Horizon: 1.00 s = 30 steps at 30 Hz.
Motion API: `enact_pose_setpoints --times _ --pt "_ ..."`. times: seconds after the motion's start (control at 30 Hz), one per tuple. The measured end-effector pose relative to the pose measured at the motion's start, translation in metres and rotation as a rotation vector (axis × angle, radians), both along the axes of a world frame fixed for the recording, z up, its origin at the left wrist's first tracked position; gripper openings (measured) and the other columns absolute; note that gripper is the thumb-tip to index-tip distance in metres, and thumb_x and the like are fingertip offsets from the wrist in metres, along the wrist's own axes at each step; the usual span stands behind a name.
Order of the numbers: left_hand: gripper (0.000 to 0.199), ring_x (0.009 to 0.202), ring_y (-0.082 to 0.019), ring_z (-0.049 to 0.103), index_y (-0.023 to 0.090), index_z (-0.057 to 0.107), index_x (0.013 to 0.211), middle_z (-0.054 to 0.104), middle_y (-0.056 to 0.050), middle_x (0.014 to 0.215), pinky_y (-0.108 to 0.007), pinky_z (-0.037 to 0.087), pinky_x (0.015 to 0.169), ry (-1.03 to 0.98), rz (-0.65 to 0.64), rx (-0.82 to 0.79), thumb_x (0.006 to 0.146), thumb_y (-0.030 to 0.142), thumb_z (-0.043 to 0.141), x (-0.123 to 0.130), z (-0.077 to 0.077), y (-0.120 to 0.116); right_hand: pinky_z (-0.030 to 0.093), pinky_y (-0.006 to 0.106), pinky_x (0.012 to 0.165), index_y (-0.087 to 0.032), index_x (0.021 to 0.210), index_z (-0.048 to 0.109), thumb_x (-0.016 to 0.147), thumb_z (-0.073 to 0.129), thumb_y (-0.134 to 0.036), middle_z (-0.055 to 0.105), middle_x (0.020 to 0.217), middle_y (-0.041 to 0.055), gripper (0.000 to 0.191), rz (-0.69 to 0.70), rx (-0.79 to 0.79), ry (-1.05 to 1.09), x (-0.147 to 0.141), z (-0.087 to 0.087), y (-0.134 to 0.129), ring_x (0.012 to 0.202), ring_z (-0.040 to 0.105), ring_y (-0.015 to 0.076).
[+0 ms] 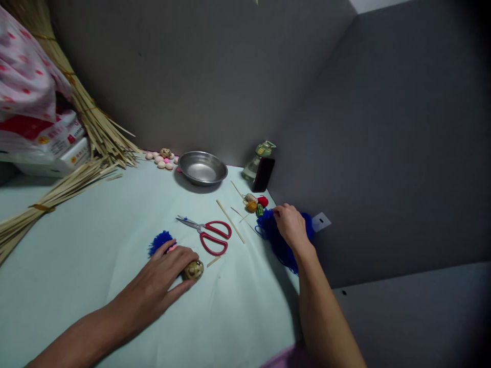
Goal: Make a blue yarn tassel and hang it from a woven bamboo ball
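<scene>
Head view. Hands well apart above the table (72, 306). Left hand (161, 273): fingers spread, tips against a woven bamboo ball (194, 270); cannot tell whether it grips. A blue yarn tuft (160, 242) lies just beyond the fingers, a pink bit at its edge. Right hand (291, 227) rests on a loose mass of blue yarn (278, 240); grip unclear. Between the hands: open red-handled scissors (203, 234) and a thin bamboo stick (230, 221). Small yarn balls (255, 202) sit just beyond the right hand. At the back: a steel bowl (202, 167), a cluster of pale beads (161, 159), a green glass bottle (261, 158). Bundled bamboo strips (49, 199) lie at the left.
</scene>
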<state>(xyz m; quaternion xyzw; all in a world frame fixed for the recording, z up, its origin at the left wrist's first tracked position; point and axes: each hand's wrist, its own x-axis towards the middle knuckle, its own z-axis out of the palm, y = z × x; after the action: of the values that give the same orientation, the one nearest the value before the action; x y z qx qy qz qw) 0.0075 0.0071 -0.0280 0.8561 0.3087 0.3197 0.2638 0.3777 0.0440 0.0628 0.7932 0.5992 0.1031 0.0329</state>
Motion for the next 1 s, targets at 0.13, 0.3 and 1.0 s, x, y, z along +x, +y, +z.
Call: enact_pose_setpoints --times 0.13,0.3,1.0 --pt "0.028 0.109 -0.027 0.072 0.034 0.062 0.125 0.077 -0.002 0.117 -0.062 0.033 0.125 -0.031 0.009 -0.02 0.098 0.03 0.062 0.001 -0.004 -0.001 0.042 0.038 0.091 -0.014 0.119 0.074 0.097 0.062 -0.018 0.067 0.127 0.0192 0.025 0.031 -0.015 -0.013 0.011 -0.016 0.019 0.12 0.057 0.0323" --pt "0.026 0.112 -0.026 0.07 0.033 0.059 0.127 0.075 -0.003 0.12 -0.064 0.03 0.125 0.015 -0.003 -0.014 0.101 0.031 0.058 0.0 -0.006 0.001 0.04 0.037 0.093 -0.017 0.111 0.075 0.094 0.062 -0.013 0.072 0.119 0.0164 0.022 0.076 -0.007 0.049 0.016 -0.031 0.029 0.114 0.06 0.0292" --pt "0.027 0.112 -0.024 0.07 0.033 0.054 0.13 0.073 0.0 0.121 -0.062 0.032 0.125 0.117 -0.049 0.045 0.104 0.039 0.059 -0.002 -0.008 0.006 0.047 0.034 0.086 -0.02 0.095 0.08 0.088 0.068 -0.023 0.078 0.102 0.0121 0.014 0.134 0.23 0.381 0.031 -0.034 0.03 0.096 0.068 0.026"
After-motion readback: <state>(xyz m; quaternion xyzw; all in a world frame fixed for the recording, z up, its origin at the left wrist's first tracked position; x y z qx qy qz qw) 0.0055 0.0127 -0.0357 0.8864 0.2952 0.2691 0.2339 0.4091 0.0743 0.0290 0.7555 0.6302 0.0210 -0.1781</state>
